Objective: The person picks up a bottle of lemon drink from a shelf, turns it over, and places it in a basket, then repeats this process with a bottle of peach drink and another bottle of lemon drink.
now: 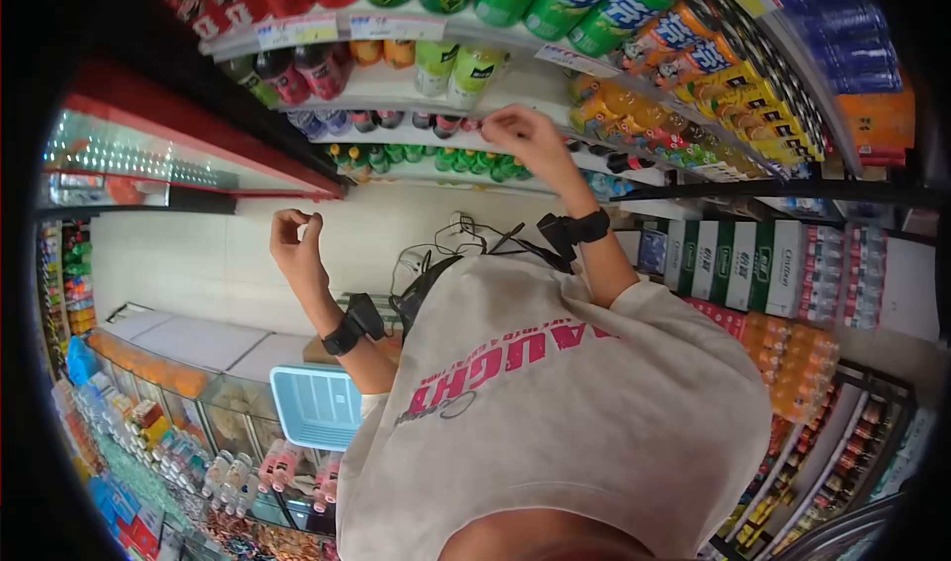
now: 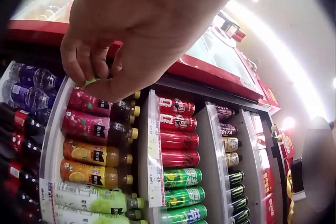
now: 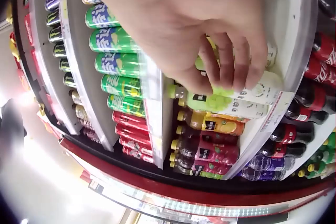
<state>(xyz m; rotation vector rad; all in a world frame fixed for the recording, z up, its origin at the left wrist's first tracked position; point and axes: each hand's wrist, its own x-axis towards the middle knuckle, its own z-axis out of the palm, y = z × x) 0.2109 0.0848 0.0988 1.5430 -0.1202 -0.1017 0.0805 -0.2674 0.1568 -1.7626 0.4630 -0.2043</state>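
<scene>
1. This is a shop that sells drinks.
2. Its long shelves hold row after row of the same things: green cans, red cans, pale green bottles and cola bottles.
3. Little price tags sit along the front edges of the shelves.
4. Off to one side, there are boxes and big packs of orange drinks, all close together.
5. A long glass case with a red edge stands next to the drinks.
6. More bottles are set out in rows near a blue plastic basket.
7. Bright lights shine on the ceiling.
</scene>
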